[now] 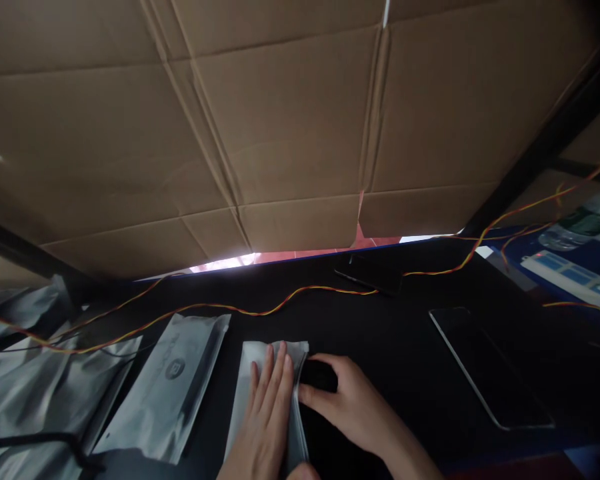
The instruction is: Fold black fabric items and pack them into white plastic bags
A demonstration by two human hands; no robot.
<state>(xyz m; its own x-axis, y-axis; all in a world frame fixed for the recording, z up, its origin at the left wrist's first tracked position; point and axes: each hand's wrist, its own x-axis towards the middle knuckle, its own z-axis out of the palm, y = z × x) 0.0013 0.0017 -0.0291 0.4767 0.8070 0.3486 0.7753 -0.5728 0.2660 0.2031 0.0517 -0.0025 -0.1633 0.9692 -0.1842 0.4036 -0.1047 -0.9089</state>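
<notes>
A frosted plastic zip bag (247, 373) lies on the black tabletop in front of me, its top edge pointing away. My left hand (267, 407) rests flat on it, fingers stretched out and held close together; a thumb tip shows low at the bag's right edge. My right hand (347, 400) is curved at the bag's upper right side, thumb and forefinger gripping that edge with a gap between them. The bag's contents are hidden. Left of it lies a similar frosted bag (165, 380) with a round dark logo.
More plastic bags (45, 393) are heaped at far left, near a black cable (35, 439). A phone-like dark slab (490, 367) lies at right, another dark device (370, 273) farther back. A red-yellow twisted wire (260, 312) crosses the table (405, 347). Cardboard (290, 120) hangs behind; a bottle (580, 223) lies right.
</notes>
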